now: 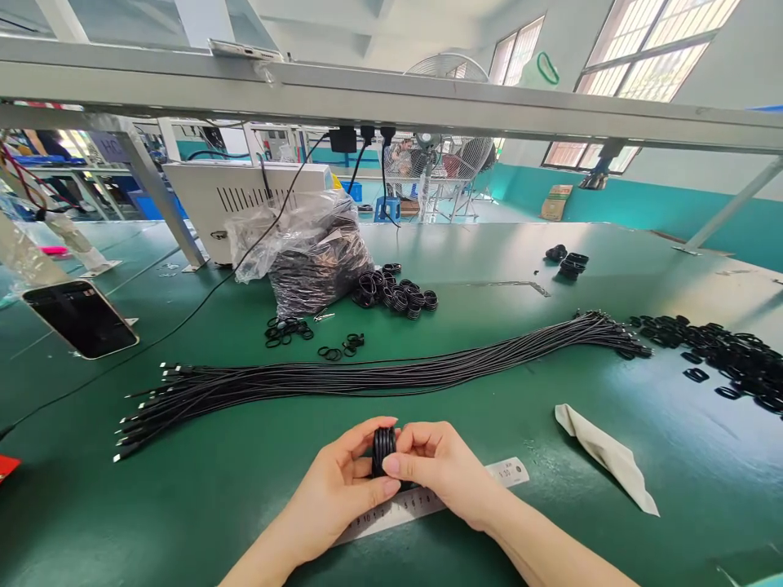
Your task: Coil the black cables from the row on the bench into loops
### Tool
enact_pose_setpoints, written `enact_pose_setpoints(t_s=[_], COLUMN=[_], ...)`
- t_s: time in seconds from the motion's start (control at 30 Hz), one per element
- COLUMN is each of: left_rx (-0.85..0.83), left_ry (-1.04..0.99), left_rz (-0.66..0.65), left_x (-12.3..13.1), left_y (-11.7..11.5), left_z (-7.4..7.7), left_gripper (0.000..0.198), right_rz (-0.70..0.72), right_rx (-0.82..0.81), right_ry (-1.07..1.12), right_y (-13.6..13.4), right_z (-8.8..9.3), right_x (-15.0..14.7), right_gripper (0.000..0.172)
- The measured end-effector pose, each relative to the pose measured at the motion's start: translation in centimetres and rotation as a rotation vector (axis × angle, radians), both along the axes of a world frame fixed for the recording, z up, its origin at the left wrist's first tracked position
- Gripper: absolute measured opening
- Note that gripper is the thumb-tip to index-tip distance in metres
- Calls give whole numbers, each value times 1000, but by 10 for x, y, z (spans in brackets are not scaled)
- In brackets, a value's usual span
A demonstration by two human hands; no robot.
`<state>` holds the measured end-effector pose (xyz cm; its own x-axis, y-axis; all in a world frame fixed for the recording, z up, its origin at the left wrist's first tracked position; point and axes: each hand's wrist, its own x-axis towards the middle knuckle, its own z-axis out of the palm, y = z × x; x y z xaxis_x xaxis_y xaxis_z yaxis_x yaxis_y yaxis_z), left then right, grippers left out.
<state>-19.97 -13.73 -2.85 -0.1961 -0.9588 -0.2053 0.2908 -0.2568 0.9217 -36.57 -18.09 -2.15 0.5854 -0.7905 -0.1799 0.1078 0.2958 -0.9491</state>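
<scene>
Your left hand (333, 499) and right hand (444, 474) close round the black cable coil (383, 451), hiding most of it, so nobody can count its loops from here! The steel ruler (391, 515) vanishes under your palm, its markings too small to read. Over on the left edge, a red scrap (7, 466) gets cut off, no telling what it is, and the black cable loops (727, 359) run out of frame on the right
</scene>
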Motion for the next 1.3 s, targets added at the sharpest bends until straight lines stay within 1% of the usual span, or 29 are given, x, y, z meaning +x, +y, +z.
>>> enact_pose_setpoints(t_s=[0.07,0.17,0.23,0.27,0.33,0.37,0.4,0.47,0.5,0.53,0.6,0.67,0.8,0.9,0.97,1.03,1.1,1.13,1.23,1.27,1.3], left_rx=[4,1,5,11,26,34,40,51,53,52,47,43,63,87,91,83,64,56,44,40,34], left_ry=[4,15,30,37,48,51,54,62,67,71,82,98,99,79,73,80,86,84,69,64,60], left_rz=[-26,-3,9,9,16,21,22,17,12,7,-1,-12,-27,-26,-12,0,11,16,26,25,24], left_x=[1,1,1,1,3,4,5,6,6,6,6,6,8,9,8,8,8,8,8,8,8], left_y=[0,0,0,0,-1,-1,-1,-1,-1,0,0,0,0,-1,-1,-2,-2,-2,-2,-2,-2], left_z=[0,-1,-1,0,2,3,4,6,7,8,8,7,4,3,3,4,6,7,9,9,9], left_gripper=[58,59,59,59,59,59,59,59,58,57,56,54,55,55,55,58,61,63,65,64,64], right_rz=[-14,7,16,-6,-95,-132,-149,-118,-87,-61,-40,-40,-56,-39,-5,42,57,43,-39,-54,-58], right_rx=[-11,-66,-167,-236,-397,-478,-554,-675,-716,-751,-819,-889,-999,-999,-937,-851,-764,-728,-666,-657,-649], right_ry=[-19,-20,42,85,163,187,209,251,268,283,303,319,372,395,406,397,337,289,163,147,145], right_y=[0,-2,-4,-5,-7,-7,-6,-5,-4,-3,-3,-3,-6,-8,-8,-8,-8,-8,-7,-6,-5], right_z=[-2,0,3,5,8,8,8,4,1,-2,-9,-15,-20,-19,-16,-13,-10,-9,-8,-8,-8], right_x=[0,-2,-6,-8,-12,-13,-14,-13,-12,-12,-10,-10,-10,-11,-12,-13,-14,-14,-12,-11,-10], right_gripper=[46,43,41,39,29,30,43,77,86,89,86,84,89,89,85,85,83,75,33,25,22])
